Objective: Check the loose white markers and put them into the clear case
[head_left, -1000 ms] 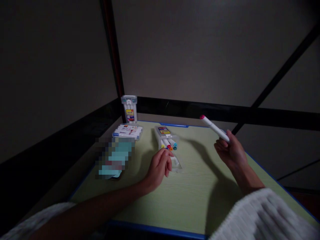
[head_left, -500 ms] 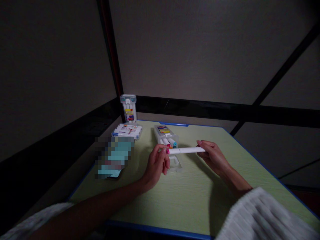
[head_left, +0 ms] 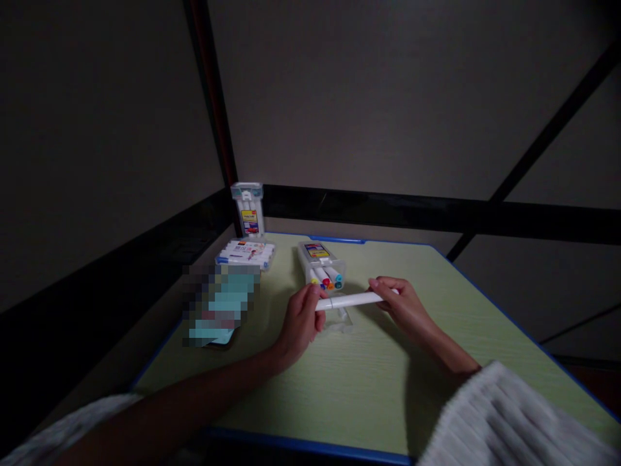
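A white marker (head_left: 352,299) lies level between my two hands, above the table. My left hand (head_left: 301,317) pinches its left end, and the fingers hide that tip. My right hand (head_left: 402,303) grips the other end between thumb and fingers. Just beyond, an open clear marker case (head_left: 320,259) rests on its side, several white markers (head_left: 327,278) with coloured ends showing at its mouth. A clear plastic lid (head_left: 342,321) sits on the table below the marker, partly covered by my left hand.
At the far left corner stands an upright marker case (head_left: 249,210). A flat pack of white pens (head_left: 246,254) lies before it. Nearer, a blurred-out teal item (head_left: 226,304) is at the left edge. Walls border the table (head_left: 310,401) behind and at left.
My left fingers have closed around the marker's pink end, which is now hidden. The right hand has shifted slightly left, and the marker tilts a little, its left end lower.
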A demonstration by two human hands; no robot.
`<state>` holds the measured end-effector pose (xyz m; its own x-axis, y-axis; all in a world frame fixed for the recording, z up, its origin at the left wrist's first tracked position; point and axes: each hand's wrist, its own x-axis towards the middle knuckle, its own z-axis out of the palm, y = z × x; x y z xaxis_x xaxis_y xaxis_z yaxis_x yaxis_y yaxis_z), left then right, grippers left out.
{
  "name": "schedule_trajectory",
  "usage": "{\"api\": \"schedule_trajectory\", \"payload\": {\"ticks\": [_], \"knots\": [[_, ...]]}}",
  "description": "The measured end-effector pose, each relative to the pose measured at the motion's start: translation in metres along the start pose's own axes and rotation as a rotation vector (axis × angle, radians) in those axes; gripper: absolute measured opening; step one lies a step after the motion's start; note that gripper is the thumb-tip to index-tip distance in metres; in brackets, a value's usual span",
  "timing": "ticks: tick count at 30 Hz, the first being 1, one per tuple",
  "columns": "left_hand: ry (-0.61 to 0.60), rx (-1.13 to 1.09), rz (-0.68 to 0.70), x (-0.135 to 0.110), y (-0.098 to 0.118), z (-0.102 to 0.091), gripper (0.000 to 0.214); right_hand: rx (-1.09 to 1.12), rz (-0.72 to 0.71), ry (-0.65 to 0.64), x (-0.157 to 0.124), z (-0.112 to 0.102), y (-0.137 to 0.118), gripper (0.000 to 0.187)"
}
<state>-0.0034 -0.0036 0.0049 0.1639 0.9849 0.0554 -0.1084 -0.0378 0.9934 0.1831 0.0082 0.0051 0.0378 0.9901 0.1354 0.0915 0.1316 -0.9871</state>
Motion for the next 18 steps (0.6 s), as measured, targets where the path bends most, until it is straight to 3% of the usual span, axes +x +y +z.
{"api": "schedule_trajectory", "payload": {"ticks": [7, 18], "knots": [[0.063, -0.017, 0.068, 0.002, 0.002, 0.002, 0.040, 0.020, -0.010, -0.039, -0.002, 0.001, -0.003, 0.040], [-0.004, 0.020, 0.081, 0.005, -0.002, 0.002, 0.030, 0.392, 0.145, -0.135, -0.003, 0.003, -0.011, 0.045]]}}
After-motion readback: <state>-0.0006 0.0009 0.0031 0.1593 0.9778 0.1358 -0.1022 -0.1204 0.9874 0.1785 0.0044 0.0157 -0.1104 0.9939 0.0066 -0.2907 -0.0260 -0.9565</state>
